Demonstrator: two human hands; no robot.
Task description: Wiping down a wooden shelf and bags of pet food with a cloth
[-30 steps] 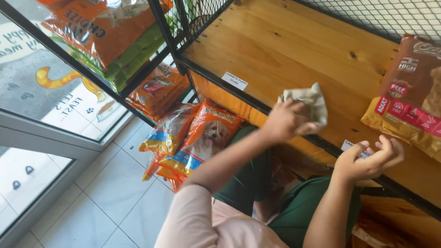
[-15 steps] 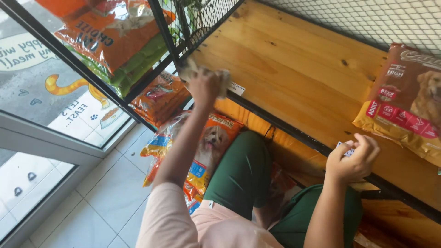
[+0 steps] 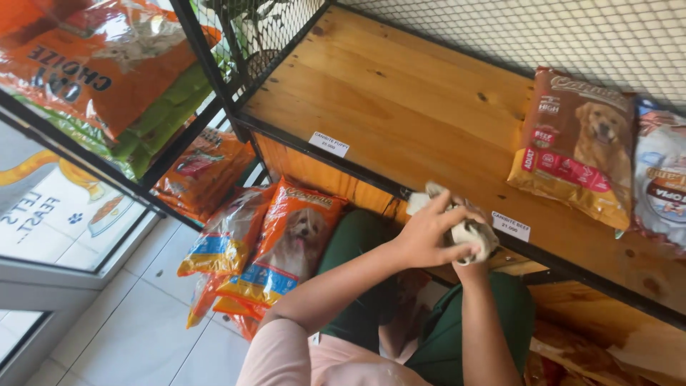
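Note:
A crumpled grey-white cloth (image 3: 477, 231) sits at the front edge of a wooden shelf (image 3: 400, 100), next to a small white price label (image 3: 511, 226). My left hand (image 3: 427, 234) reaches in from the lower left and closes its fingers over the cloth. My right hand (image 3: 466, 256) comes straight up from below and meets the cloth from underneath. It is mostly hidden by the cloth and my left hand. Both hands are pressed together on the cloth against the shelf's black metal rim.
A brown dog-food bag (image 3: 579, 143) lies on the shelf at right beside a pale bag (image 3: 661, 186). Wire mesh (image 3: 557, 36) backs the shelf. Orange pet-food bags (image 3: 286, 243) lean on the tiled floor (image 3: 143, 336) below. Another rack of orange bags (image 3: 93, 64) and a glass door (image 3: 50, 214) are at left.
My left hand has carried the cloth from the shelf's left front edge back to the right, where it now meets my right hand. My right hand has left the shelf rim.

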